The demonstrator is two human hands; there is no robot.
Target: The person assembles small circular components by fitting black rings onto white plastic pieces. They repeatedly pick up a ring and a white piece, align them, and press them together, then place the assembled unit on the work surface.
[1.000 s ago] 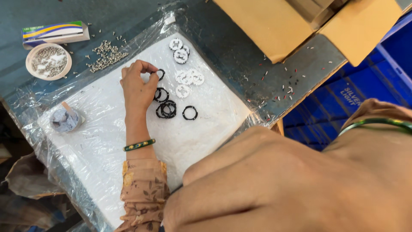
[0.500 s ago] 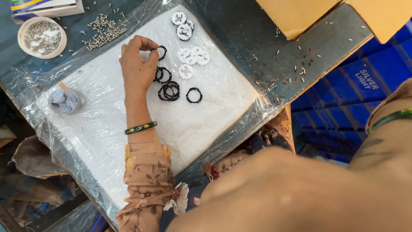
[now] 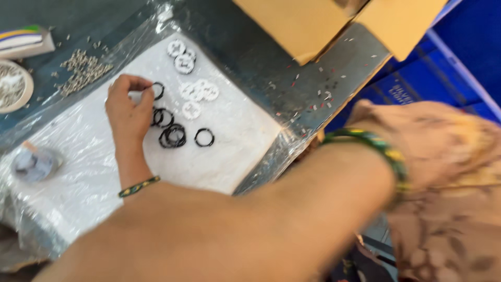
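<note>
My left hand [image 3: 128,112] rests on a white board wrapped in clear plastic [image 3: 237,133]. Its thumb and fingers curl together, with the fingertips at the edge of a black ring [image 3: 158,90]. More black rings [image 3: 172,134] lie in a loose cluster just right of the hand, and one black ring [image 3: 204,137] lies apart. Several white toothed discs [image 3: 194,93] sit beyond them. My right hand and forearm [image 3: 224,235] sweep across the foreground, very close and blurred. A green bangle [image 3: 376,146] is on that arm, and its fingers cannot be made out.
A small white bowl of metal bits [image 3: 11,86] and a scatter of small metal pieces [image 3: 83,68] lie at the far left. A grey wrapped lump [image 3: 34,163] sits on the board's left. Cardboard box flaps [image 3: 313,26] are at the top, a blue crate [image 3: 449,62] on the right.
The view has swung and my right arm has moved further across the foreground, now covering the bottom of the frame. My left hand stays by the black rings.
</note>
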